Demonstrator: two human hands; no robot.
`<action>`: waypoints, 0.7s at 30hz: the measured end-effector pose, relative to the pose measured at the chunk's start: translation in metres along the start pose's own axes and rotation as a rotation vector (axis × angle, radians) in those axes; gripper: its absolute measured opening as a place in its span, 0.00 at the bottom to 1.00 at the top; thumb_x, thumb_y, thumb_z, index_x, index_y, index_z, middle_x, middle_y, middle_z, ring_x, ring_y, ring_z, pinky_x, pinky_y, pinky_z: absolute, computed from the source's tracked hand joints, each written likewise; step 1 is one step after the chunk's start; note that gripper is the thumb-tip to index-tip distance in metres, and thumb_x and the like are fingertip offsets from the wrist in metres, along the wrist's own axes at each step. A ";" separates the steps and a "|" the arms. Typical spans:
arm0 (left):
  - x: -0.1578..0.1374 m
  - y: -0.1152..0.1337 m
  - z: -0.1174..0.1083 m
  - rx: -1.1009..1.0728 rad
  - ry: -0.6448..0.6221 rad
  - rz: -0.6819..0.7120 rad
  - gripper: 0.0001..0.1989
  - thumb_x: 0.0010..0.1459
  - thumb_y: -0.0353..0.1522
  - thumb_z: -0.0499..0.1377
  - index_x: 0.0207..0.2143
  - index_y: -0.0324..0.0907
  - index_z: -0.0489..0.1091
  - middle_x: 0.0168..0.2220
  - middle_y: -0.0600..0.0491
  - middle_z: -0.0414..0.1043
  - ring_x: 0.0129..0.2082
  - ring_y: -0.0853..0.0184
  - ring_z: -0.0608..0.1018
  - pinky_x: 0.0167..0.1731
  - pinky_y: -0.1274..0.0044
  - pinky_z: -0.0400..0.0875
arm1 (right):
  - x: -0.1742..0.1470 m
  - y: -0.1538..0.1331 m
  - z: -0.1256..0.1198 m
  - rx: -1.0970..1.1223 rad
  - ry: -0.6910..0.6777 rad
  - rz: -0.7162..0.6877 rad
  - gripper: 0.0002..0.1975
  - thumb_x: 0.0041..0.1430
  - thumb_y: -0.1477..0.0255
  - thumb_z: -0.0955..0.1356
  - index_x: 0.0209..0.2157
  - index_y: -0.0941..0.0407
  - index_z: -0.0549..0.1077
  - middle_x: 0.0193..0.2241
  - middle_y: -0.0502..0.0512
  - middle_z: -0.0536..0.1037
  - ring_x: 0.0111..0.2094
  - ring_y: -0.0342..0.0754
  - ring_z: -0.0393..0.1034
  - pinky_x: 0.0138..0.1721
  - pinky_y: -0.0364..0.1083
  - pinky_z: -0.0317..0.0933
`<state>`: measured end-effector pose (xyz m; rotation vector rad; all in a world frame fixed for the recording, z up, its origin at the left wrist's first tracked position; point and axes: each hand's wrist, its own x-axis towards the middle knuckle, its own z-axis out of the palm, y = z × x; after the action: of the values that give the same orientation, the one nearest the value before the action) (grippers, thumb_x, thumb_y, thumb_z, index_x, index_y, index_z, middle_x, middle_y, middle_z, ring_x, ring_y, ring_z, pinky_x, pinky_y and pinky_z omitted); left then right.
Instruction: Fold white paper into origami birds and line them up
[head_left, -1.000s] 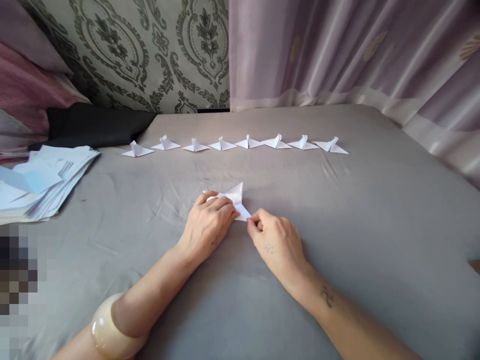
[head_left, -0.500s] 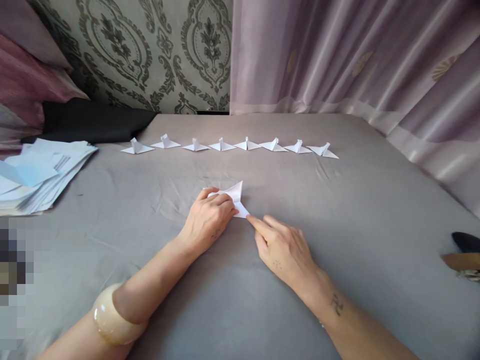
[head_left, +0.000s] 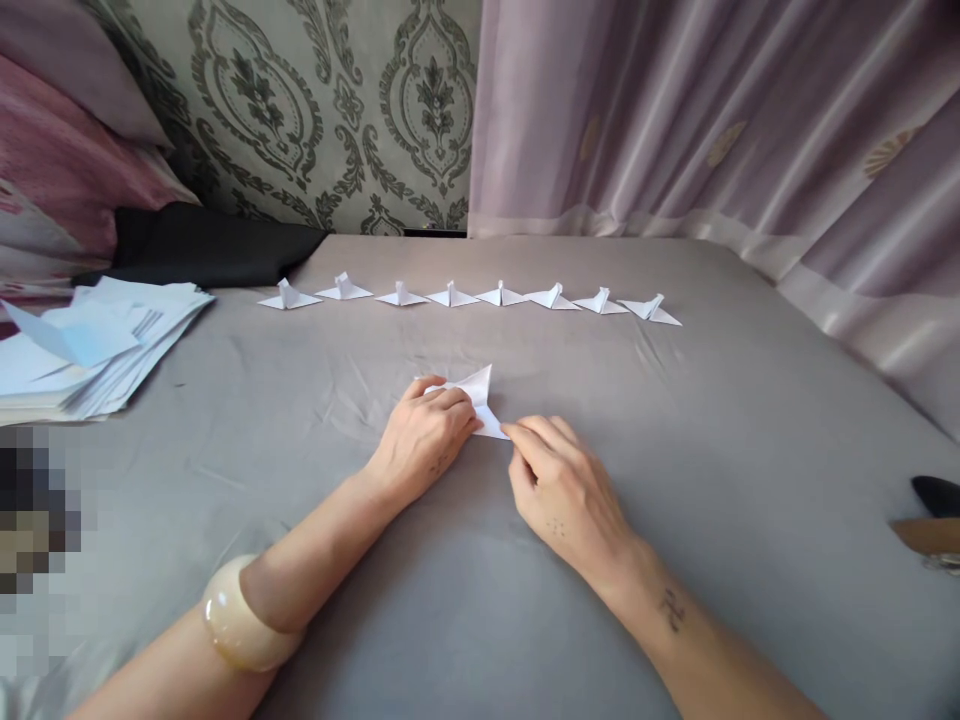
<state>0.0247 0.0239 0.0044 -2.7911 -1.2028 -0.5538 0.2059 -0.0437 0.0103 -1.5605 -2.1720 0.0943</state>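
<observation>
A folded piece of white paper (head_left: 480,387) lies on the grey cloth in front of me, with two pointed ends showing on its right side. My left hand (head_left: 424,435) is closed over its left part, fingers curled and thumb against the near edge, hiding much of the fold. At the lower right point, the fingertips of my right hand (head_left: 564,480) pinch the paper's tip; the other fingers are bent. Beyond my hands, several folded white paper figures (head_left: 501,295) stand in a row, each with flat pointed sides and a raised middle.
A stack of loose papers (head_left: 105,345) sits at the left, near a black cloth (head_left: 217,245). Purple curtains (head_left: 637,120) hang behind and to the right, beside a patterned wall (head_left: 352,110). At the right edge lie dark and brown items (head_left: 934,533) I cannot make out.
My right fingers have drawn together at the paper's lower right tip, where the index finger was stretched out before. My left hand stays on the paper. The whole view has shifted slightly.
</observation>
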 end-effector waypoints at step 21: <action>-0.010 -0.008 -0.005 -0.171 0.069 -0.385 0.07 0.60 0.31 0.55 0.42 0.44 0.67 0.37 0.52 0.75 0.40 0.61 0.75 0.46 0.64 0.57 | 0.006 -0.025 0.007 0.026 -0.172 0.016 0.18 0.61 0.78 0.59 0.51 0.63 0.70 0.39 0.61 0.70 0.39 0.51 0.63 0.40 0.50 0.64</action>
<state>0.0109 0.0216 0.0046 -2.6496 -1.7683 -0.8042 0.1794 -0.0462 0.0142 -1.6074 -2.2789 0.2698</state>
